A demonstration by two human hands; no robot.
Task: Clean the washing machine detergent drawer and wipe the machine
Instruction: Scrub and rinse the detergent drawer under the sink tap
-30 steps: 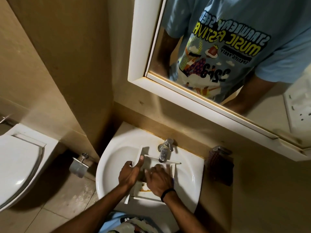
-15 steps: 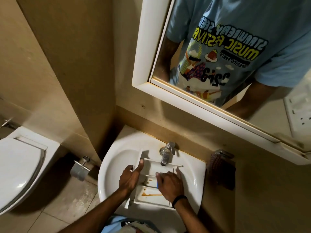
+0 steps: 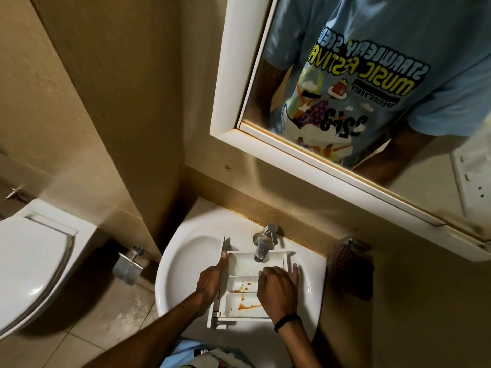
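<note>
Head view: detergent drawer [image 3: 244, 264] lies in sink [image 3: 191, 251], far end under tap [image 3: 263, 243]. Left hand [image 3: 210, 282] clamped on drawer's left wall, thumb laid along rim. Right hand [image 3: 277, 288] laid over right side, fingers bent; whether tool is held cannot be told. Brown residue [image 3: 245, 305] seen in near compartments. Drawer best braced by left hand; stained corners to be scrubbed, then rinsed under tap.

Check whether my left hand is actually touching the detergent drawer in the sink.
Touching. The head view shows the left hand gripping the detergent drawer by its left side, thumb lying along the upright panel there.
</note>
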